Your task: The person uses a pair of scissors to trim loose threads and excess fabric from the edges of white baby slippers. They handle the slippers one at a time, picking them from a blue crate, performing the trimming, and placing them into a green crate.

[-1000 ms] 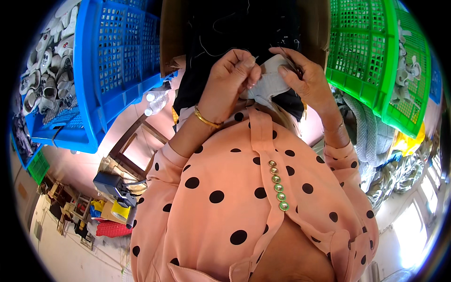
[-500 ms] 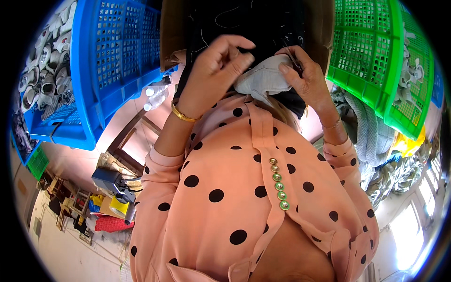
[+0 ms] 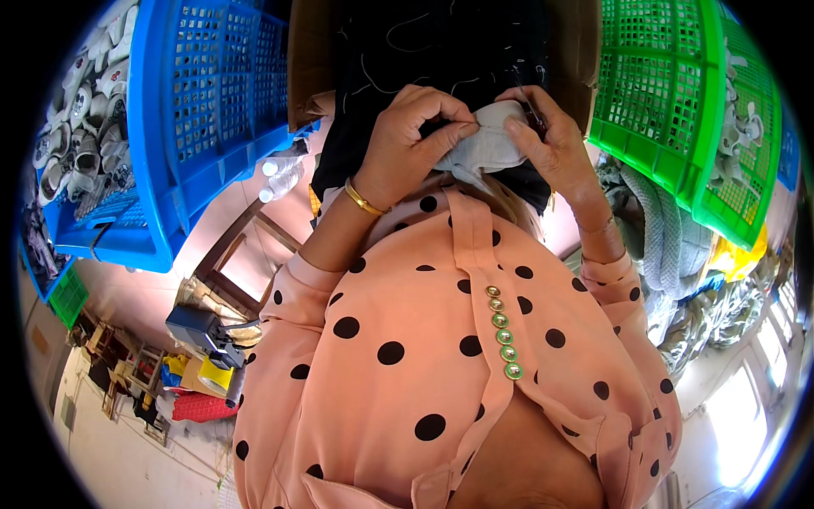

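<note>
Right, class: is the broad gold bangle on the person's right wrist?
No, the broad gold bangle circles the wrist of the left hand.

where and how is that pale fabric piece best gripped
Probably by its right edge, coming from the right, thumb on the upward face: the pale fabric piece looks flat enough there to pinch, as the right hand does, while the left hand occupies its left edge.

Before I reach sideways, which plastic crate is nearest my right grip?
The large green crate on your right; the large blue crate is on your left.
</note>
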Demonstrator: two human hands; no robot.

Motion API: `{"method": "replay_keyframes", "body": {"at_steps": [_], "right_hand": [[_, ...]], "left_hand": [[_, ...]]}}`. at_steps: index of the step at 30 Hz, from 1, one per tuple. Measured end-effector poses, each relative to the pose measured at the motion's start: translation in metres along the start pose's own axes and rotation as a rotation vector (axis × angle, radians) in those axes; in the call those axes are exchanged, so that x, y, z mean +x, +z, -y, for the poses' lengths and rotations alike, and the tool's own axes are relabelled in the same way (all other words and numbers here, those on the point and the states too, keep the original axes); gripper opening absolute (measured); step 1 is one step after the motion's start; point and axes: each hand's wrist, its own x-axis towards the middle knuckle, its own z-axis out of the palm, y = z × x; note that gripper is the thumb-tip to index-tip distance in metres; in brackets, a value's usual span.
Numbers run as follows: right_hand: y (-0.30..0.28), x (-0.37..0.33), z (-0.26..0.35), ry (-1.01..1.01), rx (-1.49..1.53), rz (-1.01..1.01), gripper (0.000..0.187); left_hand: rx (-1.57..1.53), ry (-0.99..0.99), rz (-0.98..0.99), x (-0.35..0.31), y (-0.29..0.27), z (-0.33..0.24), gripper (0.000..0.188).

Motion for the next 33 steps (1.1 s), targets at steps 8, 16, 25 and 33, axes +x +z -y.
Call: {"method": "replay_keyframes", "body": {"at_steps": [8,16,25,33], "right_hand": [[0.0,0.0,-0.001,0.029,0.014,0.009,0.039],[0.003,0.0,-0.001,0.011,0.072,-0.006,0.04],[0.002,0.0,0.0,0.004,0.034,-0.002,0.04],[0.005,0.0,-0.007,-0.049,-0.047,-0.045,0.042]], "left_hand": [[-0.673,-0.486,0.075,-0.002,-0.007,-0.003,0.013],[-0.368,-0.271,-0.005,-0.006,0.007,-0.004,0.013],[-0.266,-0.245,0.109,-0.001,-0.005,0.0,0.009],[-0.241,-0.288,0.003,0.003,0.006,-0.023,0.009]]}}
